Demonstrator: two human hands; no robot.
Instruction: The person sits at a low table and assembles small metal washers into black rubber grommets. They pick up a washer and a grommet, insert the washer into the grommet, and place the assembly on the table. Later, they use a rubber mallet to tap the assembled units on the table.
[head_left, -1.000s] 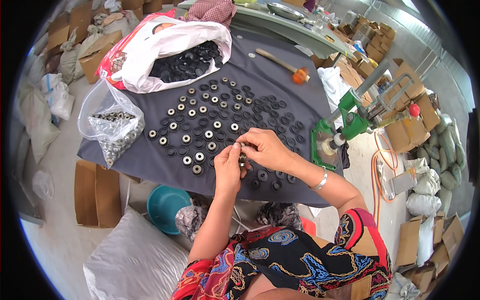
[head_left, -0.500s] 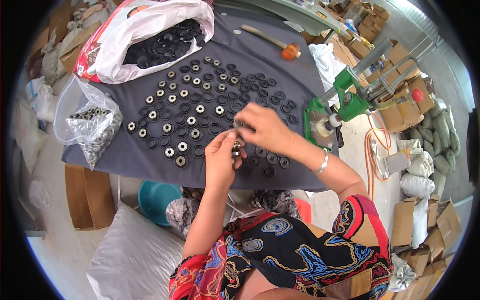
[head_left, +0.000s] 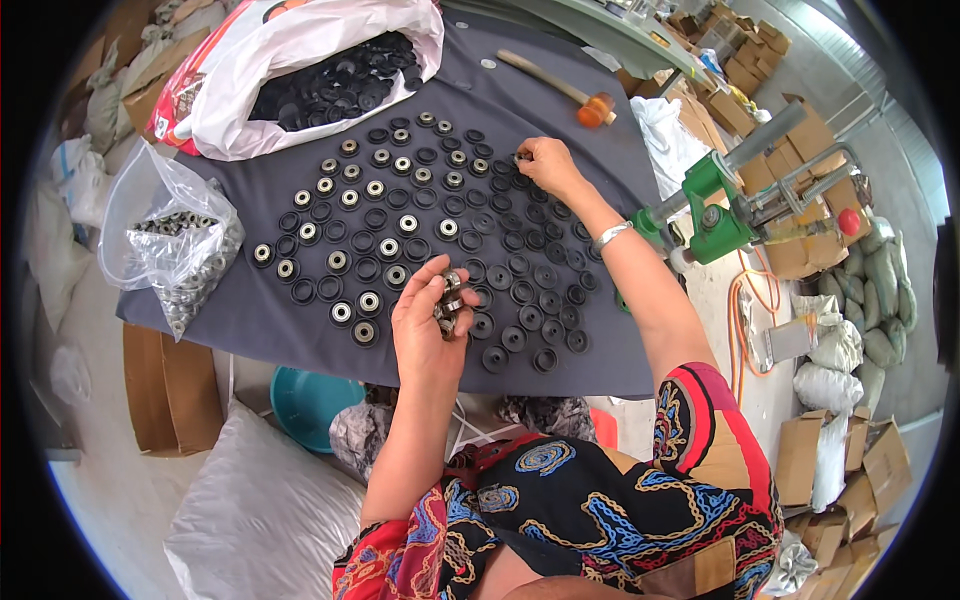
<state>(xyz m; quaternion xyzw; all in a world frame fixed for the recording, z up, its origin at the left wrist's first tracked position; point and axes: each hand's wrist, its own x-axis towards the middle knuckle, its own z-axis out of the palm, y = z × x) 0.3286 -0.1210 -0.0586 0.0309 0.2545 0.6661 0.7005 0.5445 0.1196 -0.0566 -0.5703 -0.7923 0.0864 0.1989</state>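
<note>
Several small metal ball bearings (head_left: 449, 303) are gathered in my left hand (head_left: 425, 310), its fingers curled around them above the table. Farther out and to the right, my right hand (head_left: 552, 170) pinches a small bearing (head_left: 520, 157) just over the black rings. Many black round rings (head_left: 497, 276) lie spread in loose rows on the dark cloth. In the left and far part of the spread, silver bearings (head_left: 409, 224) sit in a number of these rings; those nearest my right forearm have bare centres.
A large white-and-red sack (head_left: 215, 115) of black parts stands at the far left, with a clear bag (head_left: 205, 265) of bearings before it. A mallet (head_left: 560, 85) lies at the back. On the right is a green press (head_left: 715, 215); below the table, a teal basin (head_left: 305, 405).
My right hand has left my left hand and reached forward and right to the far rings. My left hand has come slightly left, its held bearings now in plain sight.
</note>
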